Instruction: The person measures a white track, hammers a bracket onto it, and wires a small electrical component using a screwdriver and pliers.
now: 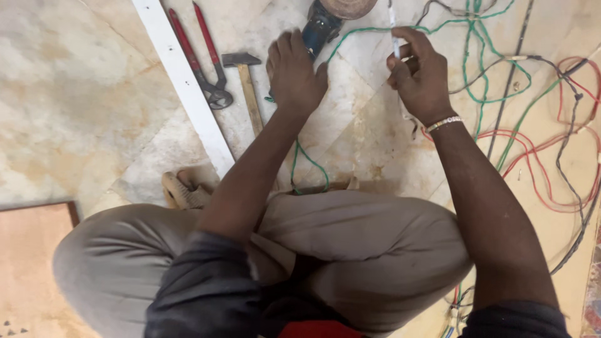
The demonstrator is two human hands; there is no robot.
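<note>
Squatting over the marble floor (pixel 75 81), the person presses the left hand (pixel 294 72) palm down, fingers spread, onto a green wire (pixel 357 31) beside a blue angle grinder (pixel 322 22). The right hand (pixel 419 75) is curled closed, pinching a thin white strip (pixel 394 31) held upright. A hammer (pixel 247 81), red-handled pliers (pixel 203 59) and a white trim bar (pixel 184 87) lie left of the left hand. Tangled red, green and grey wires (pixel 538 125) spread to the right.

Both arms reach forward toward twelve o'clock. The left hand (pixel 294 75) lies palm down with fingers spread. The right hand (pixel 419 72), at its three o'clock, is closed in a pinch.
</note>
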